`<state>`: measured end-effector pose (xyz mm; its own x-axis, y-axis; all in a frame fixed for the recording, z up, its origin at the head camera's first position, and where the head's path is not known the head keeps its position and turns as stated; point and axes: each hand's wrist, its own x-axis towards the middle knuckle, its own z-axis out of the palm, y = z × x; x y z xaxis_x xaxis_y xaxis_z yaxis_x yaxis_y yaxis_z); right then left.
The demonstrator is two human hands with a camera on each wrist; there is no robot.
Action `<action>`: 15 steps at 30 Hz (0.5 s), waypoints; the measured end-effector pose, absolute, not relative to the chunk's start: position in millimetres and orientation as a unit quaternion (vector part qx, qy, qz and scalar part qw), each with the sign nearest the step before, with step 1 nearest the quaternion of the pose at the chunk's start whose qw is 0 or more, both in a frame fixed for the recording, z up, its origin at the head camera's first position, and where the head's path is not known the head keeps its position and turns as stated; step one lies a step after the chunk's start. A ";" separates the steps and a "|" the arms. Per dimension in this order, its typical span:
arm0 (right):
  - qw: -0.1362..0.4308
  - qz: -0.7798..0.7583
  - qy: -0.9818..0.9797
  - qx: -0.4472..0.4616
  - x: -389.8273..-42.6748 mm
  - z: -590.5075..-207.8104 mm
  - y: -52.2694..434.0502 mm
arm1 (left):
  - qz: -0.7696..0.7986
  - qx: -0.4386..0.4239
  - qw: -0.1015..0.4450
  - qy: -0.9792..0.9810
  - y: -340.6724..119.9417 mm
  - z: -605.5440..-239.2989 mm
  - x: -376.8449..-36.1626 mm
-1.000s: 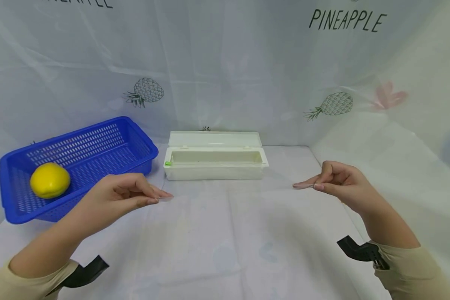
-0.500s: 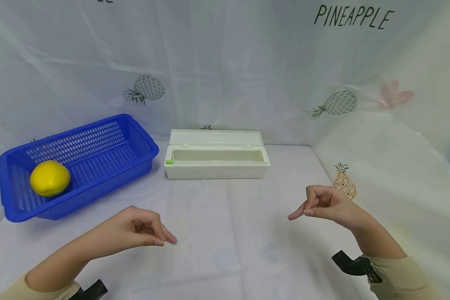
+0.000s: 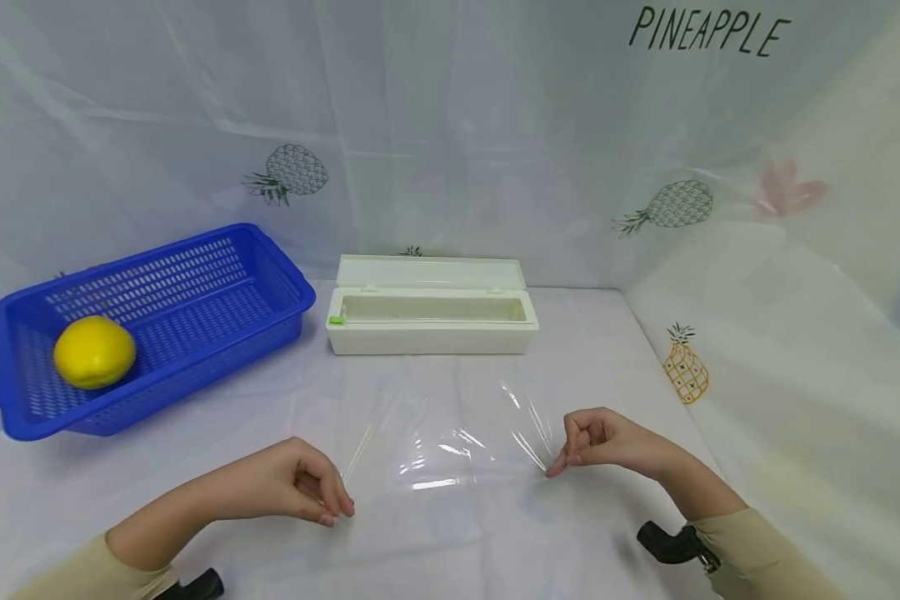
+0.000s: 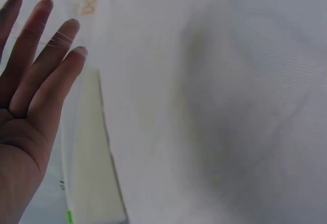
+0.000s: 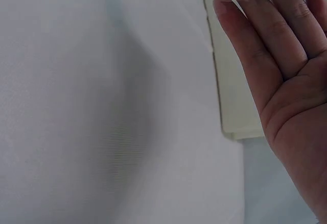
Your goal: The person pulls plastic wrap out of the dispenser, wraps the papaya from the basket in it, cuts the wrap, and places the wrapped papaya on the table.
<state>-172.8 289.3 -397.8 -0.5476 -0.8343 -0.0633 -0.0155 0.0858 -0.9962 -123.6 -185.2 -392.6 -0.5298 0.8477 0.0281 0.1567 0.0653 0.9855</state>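
Observation:
A sheet of clear plastic wrap (image 3: 442, 454) is stretched between my two hands, low over the white table cloth (image 3: 450, 542). My left hand (image 3: 336, 508) pinches its left edge between thumb and fingertips. My right hand (image 3: 560, 463) pinches the right edge the same way. Behind the sheet stands a white wrap dispenser box (image 3: 431, 337) with its lid open. In the left wrist view my left hand (image 4: 30, 96) shows its palm beside the box (image 4: 89, 157). The right wrist view has my right hand (image 5: 276, 66) with film across the fingertips, next to the box (image 5: 232, 91).
A blue plastic basket (image 3: 195, 333) sits at the back left with a yellow lemon (image 3: 93, 352) in it. A pineapple-print curtain (image 3: 667, 208) closes off the back and right side of the table.
Both hands have come down and toward me from near the box. They have drawn closer together, and the wrap now shows slack and shiny between them just above the cloth.

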 end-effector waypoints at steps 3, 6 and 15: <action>0.356 -0.592 0.647 -0.323 -175.5 -408.8 287.3 | 0.561 0.378 0.302 0.672 -185.4 -403.9 -125.5; 0.356 -0.587 0.651 -0.325 -178.2 -417.3 286.6 | 0.554 0.378 0.298 0.679 -184.4 -412.2 -126.6; 0.365 -0.545 0.679 -0.329 -183.1 -430.5 279.5 | 0.495 0.417 0.268 0.713 -182.1 -427.9 -131.9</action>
